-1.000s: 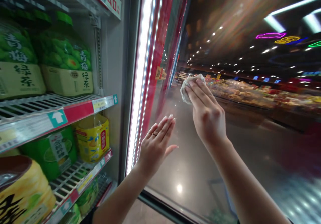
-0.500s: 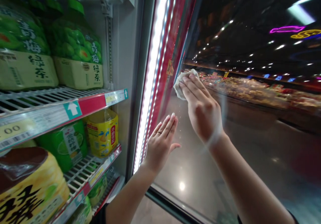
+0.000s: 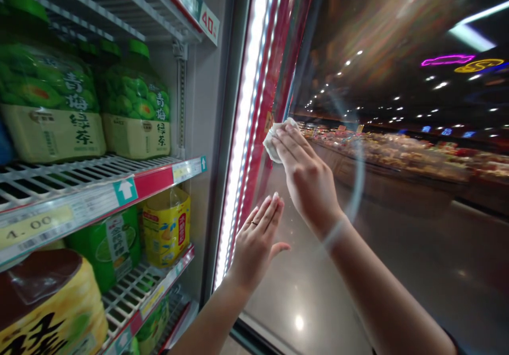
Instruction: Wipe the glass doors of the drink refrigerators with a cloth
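Note:
A folded white cloth (image 3: 272, 144) lies under the fingers of my right hand (image 3: 308, 180), pressed against the glass door (image 3: 377, 222) near its red-lit left edge. Lower and to the left, my left hand (image 3: 256, 238) rests flat against the same glass. Its fingers are stretched out together with the thumb held apart, and a thin ring sits on one finger. Nothing is in that hand. The palms of both hands are hidden from view. A faint curved white mark (image 3: 356, 180) shows on the glass by my right wrist.
On the left, a cooler shelf (image 3: 159, 170) carries large green tea bottles (image 3: 137, 106). Yellow drink packs (image 3: 167, 228) and green packs (image 3: 107, 246) stand below it. A bright light strip (image 3: 242, 106) runs up the door frame. Store displays (image 3: 417, 153) show through the glass.
My right hand has slid the cloth left and slightly down across the glass, toward the door's edge. My left hand stays at nearly the same spot. The camera view has tilted slightly upward.

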The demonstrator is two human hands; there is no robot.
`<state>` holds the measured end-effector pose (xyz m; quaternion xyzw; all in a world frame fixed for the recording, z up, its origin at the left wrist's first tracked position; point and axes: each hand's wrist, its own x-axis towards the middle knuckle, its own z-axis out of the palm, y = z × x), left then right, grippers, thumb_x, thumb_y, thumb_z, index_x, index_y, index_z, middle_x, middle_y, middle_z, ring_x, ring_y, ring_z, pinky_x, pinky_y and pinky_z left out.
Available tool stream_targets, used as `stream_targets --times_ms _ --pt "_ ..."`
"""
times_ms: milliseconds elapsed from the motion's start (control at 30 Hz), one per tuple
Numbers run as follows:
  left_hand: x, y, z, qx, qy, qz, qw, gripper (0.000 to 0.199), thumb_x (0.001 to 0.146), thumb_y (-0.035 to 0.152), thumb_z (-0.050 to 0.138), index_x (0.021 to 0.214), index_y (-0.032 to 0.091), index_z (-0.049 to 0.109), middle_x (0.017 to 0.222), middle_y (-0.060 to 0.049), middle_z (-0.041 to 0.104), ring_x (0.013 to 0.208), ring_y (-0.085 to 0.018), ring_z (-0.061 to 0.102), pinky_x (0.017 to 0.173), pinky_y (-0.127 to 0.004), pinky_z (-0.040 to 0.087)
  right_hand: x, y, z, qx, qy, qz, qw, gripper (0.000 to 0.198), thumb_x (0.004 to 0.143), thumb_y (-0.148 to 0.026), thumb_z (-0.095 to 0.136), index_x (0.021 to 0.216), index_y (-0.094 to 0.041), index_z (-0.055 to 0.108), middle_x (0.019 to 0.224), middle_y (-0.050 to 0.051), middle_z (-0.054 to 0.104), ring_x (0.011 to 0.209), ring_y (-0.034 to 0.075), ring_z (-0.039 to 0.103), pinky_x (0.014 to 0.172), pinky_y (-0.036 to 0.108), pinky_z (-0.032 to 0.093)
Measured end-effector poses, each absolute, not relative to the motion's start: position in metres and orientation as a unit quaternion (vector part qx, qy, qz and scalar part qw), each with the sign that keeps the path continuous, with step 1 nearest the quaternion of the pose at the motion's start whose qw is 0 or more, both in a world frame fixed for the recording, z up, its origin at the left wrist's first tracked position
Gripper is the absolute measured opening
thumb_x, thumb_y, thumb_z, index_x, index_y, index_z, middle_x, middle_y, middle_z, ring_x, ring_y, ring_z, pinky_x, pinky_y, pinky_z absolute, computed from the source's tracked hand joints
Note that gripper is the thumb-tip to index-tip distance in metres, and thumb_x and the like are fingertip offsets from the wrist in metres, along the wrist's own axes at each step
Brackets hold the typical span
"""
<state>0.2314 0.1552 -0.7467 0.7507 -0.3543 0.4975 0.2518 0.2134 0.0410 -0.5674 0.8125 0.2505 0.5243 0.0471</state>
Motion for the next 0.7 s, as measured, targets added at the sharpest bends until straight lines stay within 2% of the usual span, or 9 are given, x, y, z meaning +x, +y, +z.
stream_targets --times_ms 100,233,300,400,567,700 --pt "0.231 0.155 -0.748 0.752 -0.353 0.487 0.268 0.128 0.08 0.033 0.101 0.18 0.019 0.022 0.167 -0.017 0.062 0.153 -0.032 0.062 0.122 -0.044 0.063 0.229 0.058 -0.557 0.807 0.233 0.541 0.033 0.073 0.106 0.001 0.05 0.172 -0.031 0.047 0.162 0.003 0.067 0.162 0.028 0.052 0.135 0.05 0.052" --pt "0.232 0.154 -0.752 0.766 -0.345 0.467 0.276 0.095 0.085 0.028 0.098 0.166 0.016 0.05 0.156 -0.019 0.072 0.151 -0.036 0.065 0.122 -0.048 0.063 0.247 0.086 -0.565 0.83 0.244 0.498 0.056 0.055 0.111 -0.003 0.046 0.161 -0.02 0.063 0.16 0.007 0.068 0.159 0.024 0.057 0.136 0.042 0.05" --pt "0.233 0.154 -0.753 0.772 -0.343 0.461 0.27 0.084 0.086 0.029 0.098 0.159 0.015 0.058 0.15 -0.019 0.075 0.15 -0.037 0.065 0.123 -0.05 0.062 0.243 0.086 -0.577 0.84 0.245 0.48 0.065 0.05 0.112 -0.003 0.045 0.154 -0.014 0.069 0.161 0.01 0.067 0.158 0.024 0.058 0.135 0.04 0.049" --pt "0.233 0.154 -0.752 0.77 -0.343 0.472 0.258 0.087 0.084 0.035 0.099 0.158 0.013 0.059 0.15 -0.021 0.075 0.148 -0.037 0.067 0.125 -0.049 0.061 0.226 0.068 -0.589 0.84 0.263 0.47 0.068 0.05 0.11 -0.001 0.05 0.155 -0.015 0.068 0.162 0.011 0.066 0.157 0.025 0.058 0.134 0.04 0.051" --pt "0.231 0.154 -0.748 0.773 -0.341 0.479 0.238 0.11 0.084 0.04 0.099 0.173 0.016 0.04 0.168 -0.019 0.06 0.158 -0.033 0.058 0.128 -0.044 0.058 0.212 0.049 -0.584 0.828 0.246 0.503 0.034 0.07 0.104 0.006 0.052 0.166 -0.026 0.054 0.164 0.006 0.064 0.161 0.026 0.053 0.135 0.046 0.051" --pt "0.228 0.154 -0.747 0.777 -0.338 0.473 0.242 0.094 0.085 0.036 0.098 0.164 0.011 0.054 0.16 -0.02 0.068 0.155 -0.034 0.061 0.128 -0.045 0.057 0.223 0.064 -0.588 0.832 0.245 0.498 0.021 0.062 0.105 0.005 0.05 0.161 -0.02 0.061 0.165 0.008 0.063 0.161 0.025 0.053 0.136 0.042 0.049"
